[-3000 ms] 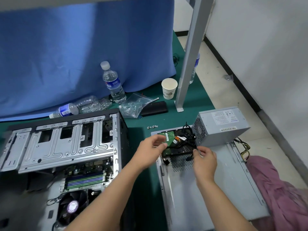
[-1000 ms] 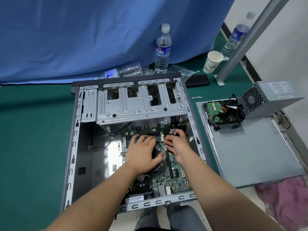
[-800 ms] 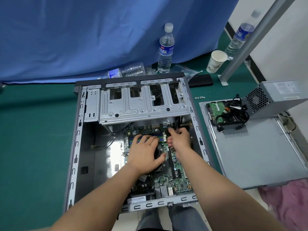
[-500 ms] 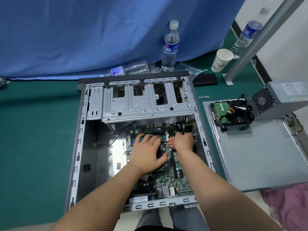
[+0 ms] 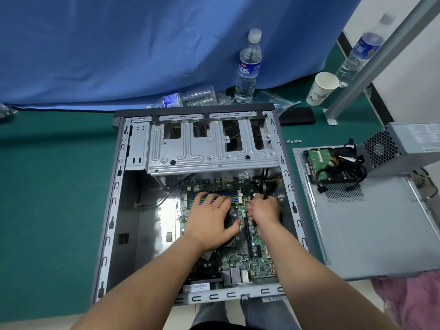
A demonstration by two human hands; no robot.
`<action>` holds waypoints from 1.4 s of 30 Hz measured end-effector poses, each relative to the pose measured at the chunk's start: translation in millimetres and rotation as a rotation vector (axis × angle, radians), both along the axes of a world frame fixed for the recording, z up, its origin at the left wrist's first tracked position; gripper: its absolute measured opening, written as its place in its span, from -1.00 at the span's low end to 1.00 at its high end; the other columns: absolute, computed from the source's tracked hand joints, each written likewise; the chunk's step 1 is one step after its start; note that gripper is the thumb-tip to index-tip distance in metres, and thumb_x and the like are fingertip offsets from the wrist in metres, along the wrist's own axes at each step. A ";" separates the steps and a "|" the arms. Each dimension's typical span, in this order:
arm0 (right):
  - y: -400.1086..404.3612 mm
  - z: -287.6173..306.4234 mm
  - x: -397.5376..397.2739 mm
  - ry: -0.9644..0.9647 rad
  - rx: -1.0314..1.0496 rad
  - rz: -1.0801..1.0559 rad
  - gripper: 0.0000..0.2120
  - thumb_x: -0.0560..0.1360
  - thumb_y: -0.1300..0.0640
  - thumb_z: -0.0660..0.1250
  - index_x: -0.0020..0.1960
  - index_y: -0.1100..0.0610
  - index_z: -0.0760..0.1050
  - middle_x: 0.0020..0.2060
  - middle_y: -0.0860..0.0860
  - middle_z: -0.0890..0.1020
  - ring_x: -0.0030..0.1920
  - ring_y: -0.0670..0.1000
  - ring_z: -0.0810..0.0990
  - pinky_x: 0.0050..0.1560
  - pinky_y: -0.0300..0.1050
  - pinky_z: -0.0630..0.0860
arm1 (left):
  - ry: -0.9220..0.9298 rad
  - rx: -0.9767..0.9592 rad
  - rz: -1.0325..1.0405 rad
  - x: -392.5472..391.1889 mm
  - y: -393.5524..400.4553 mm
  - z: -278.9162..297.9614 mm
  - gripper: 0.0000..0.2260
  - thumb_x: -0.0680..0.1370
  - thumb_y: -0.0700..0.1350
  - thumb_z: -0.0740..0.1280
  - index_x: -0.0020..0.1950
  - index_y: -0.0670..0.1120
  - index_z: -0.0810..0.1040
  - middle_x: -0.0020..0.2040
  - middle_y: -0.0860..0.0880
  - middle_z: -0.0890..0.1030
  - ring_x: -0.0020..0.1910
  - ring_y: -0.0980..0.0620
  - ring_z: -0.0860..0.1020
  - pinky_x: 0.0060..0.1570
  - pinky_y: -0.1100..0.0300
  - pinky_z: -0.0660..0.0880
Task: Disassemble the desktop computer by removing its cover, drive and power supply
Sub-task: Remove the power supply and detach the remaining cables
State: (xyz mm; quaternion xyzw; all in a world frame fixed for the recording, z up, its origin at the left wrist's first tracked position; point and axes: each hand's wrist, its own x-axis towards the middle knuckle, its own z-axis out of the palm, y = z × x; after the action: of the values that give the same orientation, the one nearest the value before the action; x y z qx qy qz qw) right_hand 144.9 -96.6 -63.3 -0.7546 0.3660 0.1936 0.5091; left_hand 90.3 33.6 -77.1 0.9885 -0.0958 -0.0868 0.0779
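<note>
The open computer case [image 5: 112,210] lies flat on the green mat, motherboard [image 5: 259,260] exposed. My left hand [image 5: 209,222] rests flat on the black CPU cooler, fingers reaching the memory sticks. My right hand [image 5: 264,210] is curled around black cables [image 5: 264,182] that run up under the silver drive cage [image 5: 209,148]. To the right, the removed side cover [image 5: 371,229] lies flat. On it sit the hard drive [image 5: 316,160] with its green board up and the grey power supply [image 5: 404,146].
An upright water bottle [image 5: 247,70], a crushed bottle [image 5: 188,98] and plastic bags lie behind the case by the blue curtain. A paper cup [image 5: 321,89], a black box [image 5: 297,115], a metal post [image 5: 371,65] and small screws [image 5: 294,141] are at the right. Pink cloth [image 5: 409,303] lies bottom right.
Three seconds ago both hands were at the drive on the cover. They have since moved into the case. In the last second my right hand slid up and closed on the black cables.
</note>
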 end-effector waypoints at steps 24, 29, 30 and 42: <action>-2.9 14.4 -4.9 -0.025 0.101 0.039 -0.69 0.61 0.14 0.09 -0.10 0.29 0.52 -0.38 0.08 0.55 -0.47 -0.03 0.44 -0.48 -0.22 0.41 | -0.004 -0.013 -0.001 0.3 -0.3 3.5 -0.43 0.46 0.30 -0.04 0.21 -0.01 0.48 0.10 0.05 0.59 0.15 0.00 0.48 0.30 0.00 0.19; -0.4 24.0 -9.0 -0.099 0.056 0.209 -0.89 0.58 0.19 0.12 0.07 0.19 0.35 -0.14 0.17 0.56 -0.27 0.07 0.52 -0.19 0.03 0.57 | 0.010 -0.021 -0.009 -0.3 -0.1 4.5 -0.41 0.45 0.31 -0.06 0.24 -0.01 0.47 0.14 0.05 0.58 0.18 0.00 0.46 0.32 -0.01 0.18; -3.1 28.2 -10.5 -0.115 0.062 0.259 -0.94 0.57 0.21 0.13 0.03 0.16 0.35 -0.19 0.14 0.55 -0.31 0.04 0.51 -0.25 -0.03 0.55 | 0.013 -0.021 -0.012 0.5 -0.2 4.9 -0.40 0.45 0.31 -0.06 0.23 -0.01 0.47 0.15 0.06 0.57 0.18 0.00 0.46 0.32 0.00 0.18; -43.1 106.4 -10.8 -0.224 0.382 0.583 -0.96 0.51 0.31 0.32 -0.11 0.28 0.53 -0.29 0.15 0.68 -0.28 0.02 0.68 -0.23 -0.23 0.62 | 0.071 0.037 0.001 3.7 -1.8 7.7 -0.44 0.45 0.35 -0.06 0.16 0.03 0.47 0.11 0.06 0.56 0.16 0.02 0.45 0.31 0.02 0.19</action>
State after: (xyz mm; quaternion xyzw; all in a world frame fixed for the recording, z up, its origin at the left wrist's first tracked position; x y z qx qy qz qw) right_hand 134.1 -139.7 43.1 -0.7352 0.0347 0.3116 0.6010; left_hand 94.0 31.8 -69.3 0.9861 -0.0910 -0.1236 0.0631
